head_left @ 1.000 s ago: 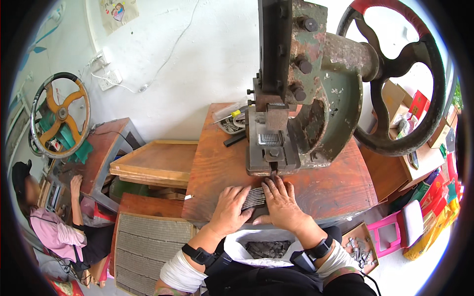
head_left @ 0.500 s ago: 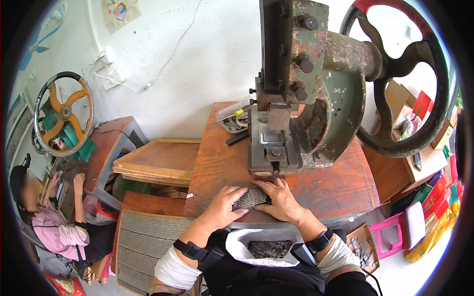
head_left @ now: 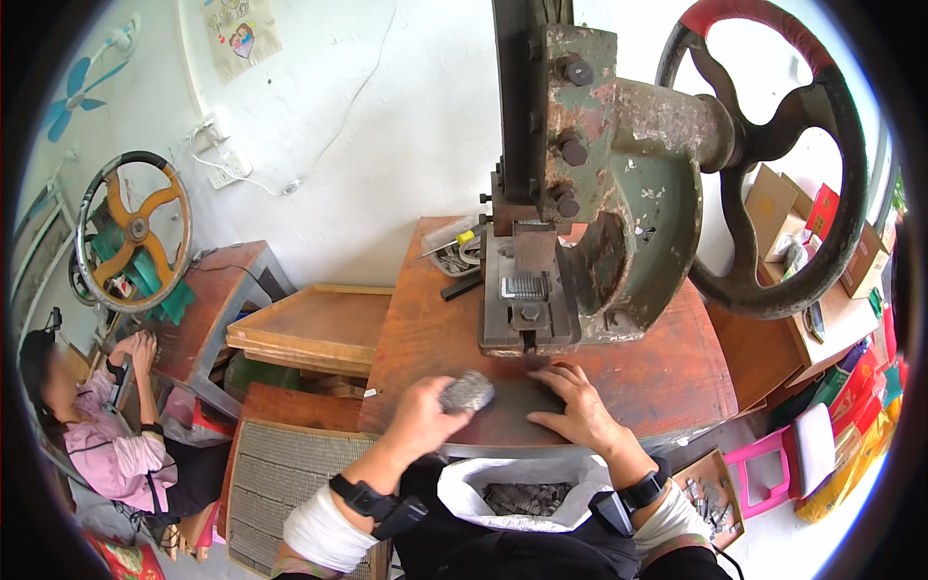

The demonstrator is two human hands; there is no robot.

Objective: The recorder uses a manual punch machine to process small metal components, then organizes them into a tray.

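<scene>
Two hands rest on the brown wooden table point(head_left: 425, 329), right in front of the big green press machine point(head_left: 599, 232). The left hand point(head_left: 422, 419) is curled around a small grey bundle point(head_left: 468, 391). The bundle looks like a stack of thin metal pieces pressed close together. It is silver-grey and a bit bumpy on top. It is longer than it is wide. Its long side runs from the lower left up to the upper right, so its far end points toward the base of the press. The fingers wrap the near end, and the far end sticks out past them.

The right hand point(head_left: 578, 411) lies flat and open on the table, palm down, just in front of the press. Its fingers point(head_left: 551, 377) are spread and point toward the bundle and the left hand. It holds nothing. The bundle sits just to the left of this hand, near it but not touching, as far as I can see.

Below the table edge, close to the person's body, is a white bag point(head_left: 527, 493) with many small grey pieces inside. A large dark wheel point(head_left: 773, 164) with a red patch is fixed to the right side of the press. Far to the left of the press, another person in a pink top point(head_left: 106, 454) sits low down near an old wheel with orange spokes point(head_left: 135, 227).
</scene>
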